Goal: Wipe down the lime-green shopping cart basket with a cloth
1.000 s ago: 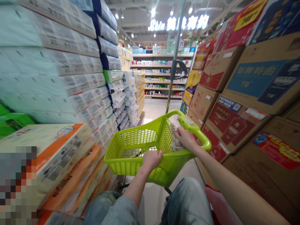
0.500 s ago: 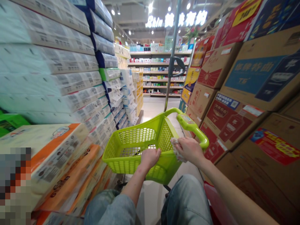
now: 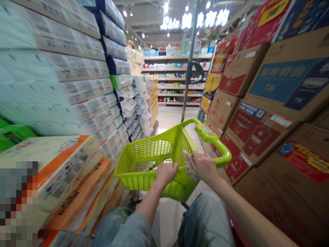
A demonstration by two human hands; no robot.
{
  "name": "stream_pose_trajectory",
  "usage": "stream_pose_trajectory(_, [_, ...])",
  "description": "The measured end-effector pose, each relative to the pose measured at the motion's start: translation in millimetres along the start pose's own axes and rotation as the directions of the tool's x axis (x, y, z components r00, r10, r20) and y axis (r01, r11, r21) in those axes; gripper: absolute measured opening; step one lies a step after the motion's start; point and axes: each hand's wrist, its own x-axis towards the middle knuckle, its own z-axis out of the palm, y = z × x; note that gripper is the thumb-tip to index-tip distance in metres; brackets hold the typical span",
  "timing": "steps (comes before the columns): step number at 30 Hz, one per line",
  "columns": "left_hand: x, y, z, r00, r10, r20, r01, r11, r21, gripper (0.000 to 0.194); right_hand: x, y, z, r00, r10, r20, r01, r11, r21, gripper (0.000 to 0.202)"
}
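Observation:
A lime-green shopping cart (image 3: 144,180) with perforated basket walls stands in front of my knees, its curved handle (image 3: 223,151) at the right. My left hand (image 3: 166,173) is closed over the near rim of the basket. In my right hand (image 3: 205,166) is a crumpled, pale patterned cloth (image 3: 189,166), pressed against the basket's near rim at the handle end. The fingertips of the right hand are partly hidden by the cloth. Through the basket's holes the pale floor shows.
Stacked tissue packs (image 3: 77,65) rise on the left, with orange-and-cream packs (image 3: 84,185) close by my left arm. Cardboard cartons (image 3: 282,85) form a wall on the right. Beyond the cart stand a metal pole (image 3: 189,72) and stocked shelves (image 3: 174,70).
My right hand has slid the cloth a little to the left along the rim. The left hand keeps its grip on the basket. The view has shifted slightly.

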Motion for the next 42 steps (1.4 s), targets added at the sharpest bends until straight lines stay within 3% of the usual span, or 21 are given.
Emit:
stream_pose_trajectory(6, [0.7,-2.2,3.7,1.000,0.006,-0.016,-0.007,1.000,-0.005,0.068,-3.1,38.8,-0.9,0.970,0.070,-0.232,-0.094,0.992,-0.090,0.027])
stream_pose_trajectory(10, [1.6,-2.3,3.4,1.000,0.015,-0.025,-0.015,1.000,-0.005,0.068,-3.0,44.6,-2.3,0.956,0.003,-0.293,-0.020,0.998,-0.056,0.026])
stream_pose_trajectory(15, [2.3,-2.8,4.1,1.000,0.019,-0.022,-0.019,1.000,0.007,0.067,-9.3,22.5,-3.8,0.954,-0.173,-0.243,0.184,0.983,0.023,0.022])
stream_pose_trajectory(19, [2.8,-3.0,5.6,0.999,0.024,-0.031,-0.023,1.000,0.016,0.067,-16.4,10.5,-3.1,0.958,-0.232,-0.166,0.242,0.969,0.041,0.023])
stream_pose_trajectory(22, [2.8,-2.7,5.7,0.999,0.019,-0.040,-0.018,1.000,0.017,0.066,-16.1,9.4,-2.3,0.966,-0.209,-0.156,0.215,0.976,0.023,0.024])
stream_pose_trajectory(29, [0.5,-1.2,3.2,1.000,0.000,-0.013,0.001,1.000,0.015,0.067,-13.7,16.7,0.9,0.964,-0.096,-0.248,0.099,0.995,0.000,0.027])
stream_pose_trajectory(36, [-0.6,-0.5,2.7,0.999,-0.012,-0.031,0.013,1.000,0.022,0.068,-16.3,48.2,-0.4,0.948,0.013,-0.318,-0.030,0.998,-0.047,0.028])
stream_pose_trajectory(42, [1.3,3.0,4.0,0.999,-0.030,-0.024,0.031,0.999,0.030,0.068,-13.9,74.4,-3.8,0.946,0.148,-0.289,-0.131,0.988,0.078,0.029])
